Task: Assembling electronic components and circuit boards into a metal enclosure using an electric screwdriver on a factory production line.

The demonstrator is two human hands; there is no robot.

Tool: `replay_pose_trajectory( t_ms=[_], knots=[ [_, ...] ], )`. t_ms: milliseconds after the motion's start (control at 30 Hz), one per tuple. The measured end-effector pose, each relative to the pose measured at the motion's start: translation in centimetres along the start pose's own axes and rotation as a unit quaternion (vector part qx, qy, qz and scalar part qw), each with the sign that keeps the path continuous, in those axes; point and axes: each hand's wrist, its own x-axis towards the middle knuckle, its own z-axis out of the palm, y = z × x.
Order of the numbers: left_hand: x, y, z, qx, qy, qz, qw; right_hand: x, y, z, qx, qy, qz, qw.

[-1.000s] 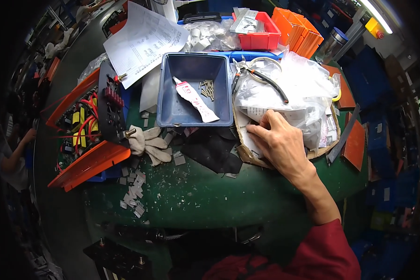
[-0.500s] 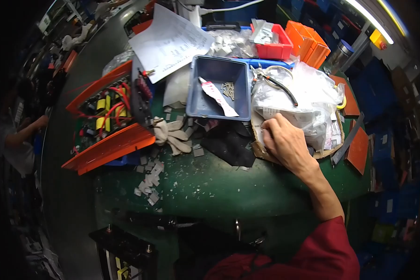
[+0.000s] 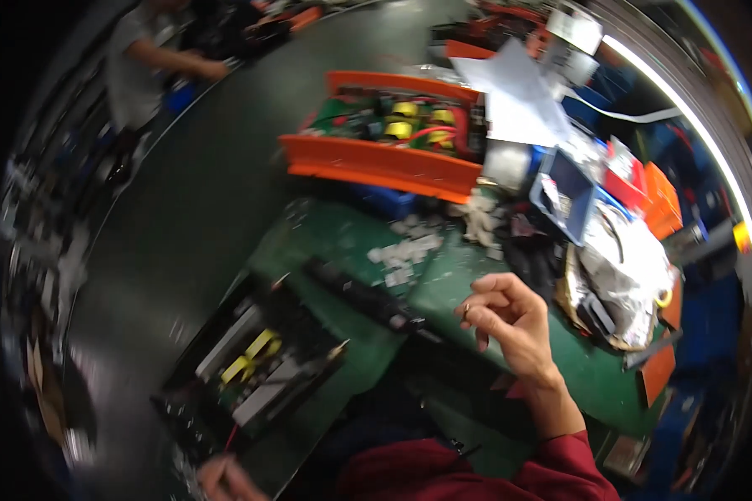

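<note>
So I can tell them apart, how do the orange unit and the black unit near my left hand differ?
The orange unit has bright orange side panels; the black unit looks mostly dark. The orange unit lies roughly across the view, while the black unit slants. The black unit is nearer your left hand than the orange unit. Both show yellow parts inside.

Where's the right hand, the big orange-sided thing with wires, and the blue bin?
Right hand (image 3: pixel 522 332): head view, middle of the hand.
Orange-sided thing (image 3: pixel 383 164): head view, on its nearer orange panel.
Blue bin (image 3: pixel 574 185): head view, on its bare inner wall.
</note>
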Motion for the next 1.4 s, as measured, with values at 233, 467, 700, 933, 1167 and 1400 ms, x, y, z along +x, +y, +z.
replay_pose_trajectory(
  t_ms=[233, 467, 700, 933, 1167, 1400],
  knots=[
    [3.6, 6.4, 7.2, -0.344, -0.266, -0.048, 0.899, -2.9, 1.3, 10.4, 0.071, -0.154, 0.128, 0.977],
    [1.3, 2.8, 6.4, -0.445, -0.259, -0.134, 0.847, -5.2, 2.7, 14.7, -0.008, -0.216, 0.096, 0.972],
    [0.4, -0.7, 4.4, -0.447, -0.18, -0.132, 0.866, -3.5, 3.8, 15.6, -0.3, -0.135, -0.234, 0.915],
    [0.4, -1.9, 2.6, -0.457, -0.289, -0.147, 0.828, 3.4, 8.3, 9.7, -0.619, -0.03, -0.283, 0.732],
    [2.4, 0.3, 3.8, -0.258, -0.192, 0.104, 0.941, 1.8, 3.6, 9.0, -0.622, -0.036, -0.238, 0.745],
    [5.7, 6.9, 7.2, -0.247, -0.041, 0.247, 0.936, -4.6, -5.8, 10.4, -0.667, -0.196, -0.35, 0.627]
  ],
)
